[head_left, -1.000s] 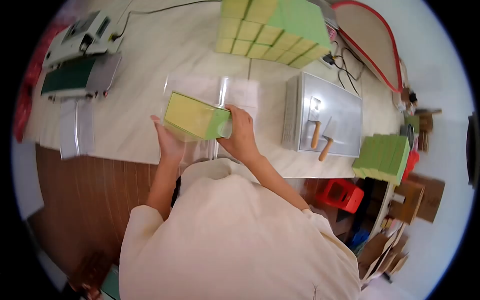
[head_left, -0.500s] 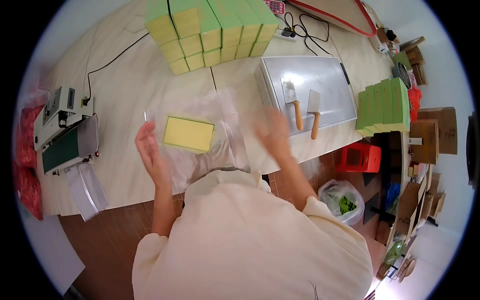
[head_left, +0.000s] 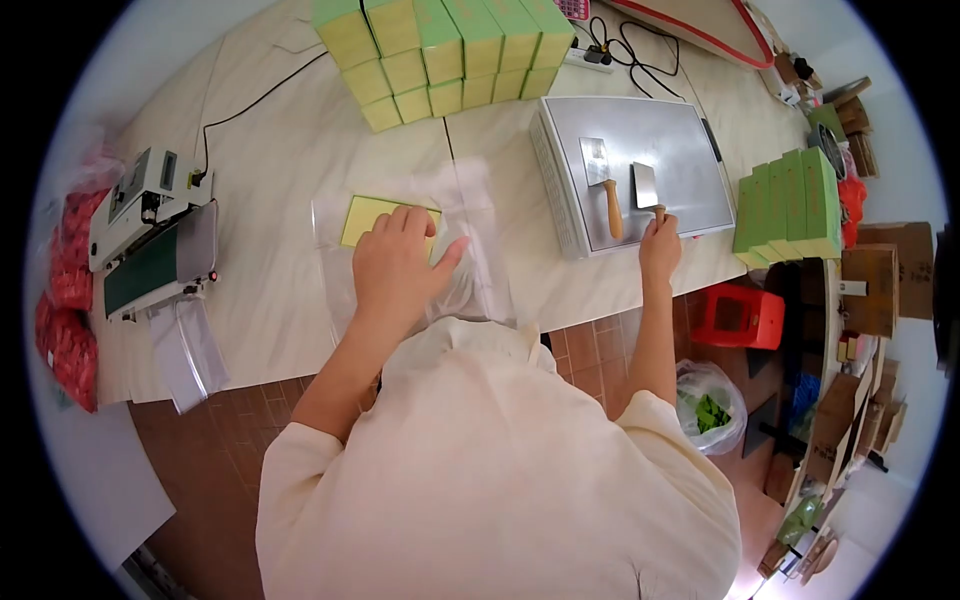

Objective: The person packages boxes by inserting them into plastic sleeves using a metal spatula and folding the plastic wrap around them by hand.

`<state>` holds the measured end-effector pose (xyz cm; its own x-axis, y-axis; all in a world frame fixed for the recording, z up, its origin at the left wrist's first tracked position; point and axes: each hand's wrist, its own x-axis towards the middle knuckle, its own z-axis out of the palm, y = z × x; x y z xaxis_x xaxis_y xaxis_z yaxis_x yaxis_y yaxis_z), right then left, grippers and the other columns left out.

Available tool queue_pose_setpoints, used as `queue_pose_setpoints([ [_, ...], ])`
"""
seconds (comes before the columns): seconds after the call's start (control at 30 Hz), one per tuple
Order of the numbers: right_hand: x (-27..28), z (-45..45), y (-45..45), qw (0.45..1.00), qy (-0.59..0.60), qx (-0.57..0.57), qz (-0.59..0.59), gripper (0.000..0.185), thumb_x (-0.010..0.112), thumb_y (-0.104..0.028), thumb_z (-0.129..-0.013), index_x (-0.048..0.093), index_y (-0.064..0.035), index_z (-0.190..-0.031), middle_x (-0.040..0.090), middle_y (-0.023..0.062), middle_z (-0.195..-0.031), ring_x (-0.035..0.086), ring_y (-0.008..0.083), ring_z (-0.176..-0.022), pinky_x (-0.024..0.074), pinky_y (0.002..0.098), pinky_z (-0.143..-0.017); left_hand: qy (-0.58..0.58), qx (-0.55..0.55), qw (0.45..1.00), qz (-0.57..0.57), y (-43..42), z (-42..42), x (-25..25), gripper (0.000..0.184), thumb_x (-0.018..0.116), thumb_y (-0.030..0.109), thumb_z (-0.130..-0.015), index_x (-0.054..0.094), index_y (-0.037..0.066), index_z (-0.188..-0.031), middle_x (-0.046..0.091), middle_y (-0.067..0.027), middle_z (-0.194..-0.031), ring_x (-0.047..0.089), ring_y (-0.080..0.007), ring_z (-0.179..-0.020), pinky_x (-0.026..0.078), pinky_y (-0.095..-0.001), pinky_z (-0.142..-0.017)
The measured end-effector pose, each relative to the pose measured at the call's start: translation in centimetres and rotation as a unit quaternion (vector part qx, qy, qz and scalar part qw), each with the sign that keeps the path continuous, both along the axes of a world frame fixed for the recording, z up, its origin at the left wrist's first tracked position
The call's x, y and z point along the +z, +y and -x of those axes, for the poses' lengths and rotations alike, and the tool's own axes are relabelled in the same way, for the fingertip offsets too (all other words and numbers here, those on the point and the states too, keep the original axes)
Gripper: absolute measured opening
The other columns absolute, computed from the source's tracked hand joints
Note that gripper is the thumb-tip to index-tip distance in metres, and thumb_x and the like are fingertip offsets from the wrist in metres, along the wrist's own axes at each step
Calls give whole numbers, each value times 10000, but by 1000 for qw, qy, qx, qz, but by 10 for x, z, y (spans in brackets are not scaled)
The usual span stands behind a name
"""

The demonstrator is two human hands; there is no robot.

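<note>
A flat yellow box with green edges point(head_left: 362, 213) lies on a clear plastic film point(head_left: 478, 215) on the table. My left hand point(head_left: 393, 270) rests over the lower right part of the box, fingers on its top and thumb spread to the right; it hides part of the box. My right hand point(head_left: 660, 250) is closed round the wooden handle of a wide-bladed scraper point(head_left: 644, 185), whose blade lies on a grey metal plate point(head_left: 690, 150). A second scraper point(head_left: 613, 205) lies just left of it on the plate, untouched.
Stacked green-and-yellow boxes point(head_left: 440, 60) stand at the back, and more green boxes point(head_left: 790, 205) on the right. A machine with a green belt point(head_left: 150, 270) is at the left. A red stool point(head_left: 740, 315) and a lined bin point(head_left: 712, 400) stand below the right edge.
My left hand has moved from beside the box onto it. My right hand has moved right and taken hold of the right scraper's handle. The view has shifted slightly.
</note>
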<state>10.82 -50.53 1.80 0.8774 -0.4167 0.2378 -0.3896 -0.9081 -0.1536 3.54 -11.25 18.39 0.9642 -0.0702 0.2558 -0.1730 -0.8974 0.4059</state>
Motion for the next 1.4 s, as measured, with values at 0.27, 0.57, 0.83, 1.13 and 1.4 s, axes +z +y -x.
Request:
queue_pose_setpoints([
  [0.27,102,68,77,895,-50,275,-346,215,563,-192,-985,591,-34,-1129,670,169,-856,654,256,-692,509,328,-639,-23,63,998,-10,15,4,-14,157,649,163,-869,558,58,-796,585,-64,-783,583,-285,-758,444,-405,-666],
  [0.57,144,77,144,818,-4,475,-323,190,685,-116,-879,634,-15,-1032,669,107,-858,644,284,-683,503,338,-591,-27,75,995,-60,34,2,-33,146,679,195,-840,591,80,-820,575,-55,-850,583,-252,-844,432,-408,-812],
  [0.83,154,69,153,814,5,518,-264,149,679,-127,-872,643,-46,-992,653,79,-814,627,268,-647,481,354,-549,-58,78,994,-53,34,3,-33,141,685,164,-829,574,80,-809,564,-60,-858,562,-268,-865,420,-406,-832],
  [1.13,168,60,184,809,7,553,-198,122,651,-181,-895,650,-84,-969,630,45,-760,614,260,-611,464,365,-509,-51,-115,992,16,54,9,-10,166,703,175,-804,597,84,-895,595,-59,-930,573,-269,-940,433,-409,-852],
  [1.4,168,48,198,790,12,591,-160,99,642,-186,-904,654,-113,-969,593,42,-703,582,267,-557,448,367,-475,-66,-203,977,-7,88,-7,-6,95,673,140,-816,612,70,-796,588,-26,-864,574,-235,-926,432,-391,-877],
])
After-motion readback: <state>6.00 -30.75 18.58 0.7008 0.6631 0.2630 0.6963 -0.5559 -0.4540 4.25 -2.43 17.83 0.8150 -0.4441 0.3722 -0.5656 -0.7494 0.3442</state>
